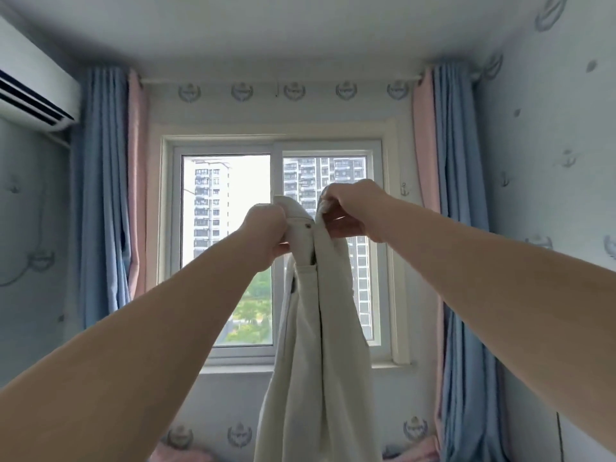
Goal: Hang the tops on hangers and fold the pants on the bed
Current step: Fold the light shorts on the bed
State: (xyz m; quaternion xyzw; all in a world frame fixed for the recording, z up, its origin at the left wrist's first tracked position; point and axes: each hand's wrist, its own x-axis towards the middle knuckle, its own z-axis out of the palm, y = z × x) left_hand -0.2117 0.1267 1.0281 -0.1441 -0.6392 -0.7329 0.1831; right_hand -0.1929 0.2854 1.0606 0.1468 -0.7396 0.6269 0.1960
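A pair of white pants (320, 345) hangs straight down in front of the window, held up at arm's length by its waistband. My left hand (265, 233) grips the left part of the waistband beside a small metal button. My right hand (353, 208) pinches the right part of the waistband, close to the left hand. The legs hang together and run out of the bottom of the view. No hanger and no top is in view.
A window (233, 248) fills the far wall, flanked by blue and pink curtains (106, 195). An air conditioner (33, 91) is mounted high on the left wall. Pink bedding (180, 455) shows at the bottom edge.
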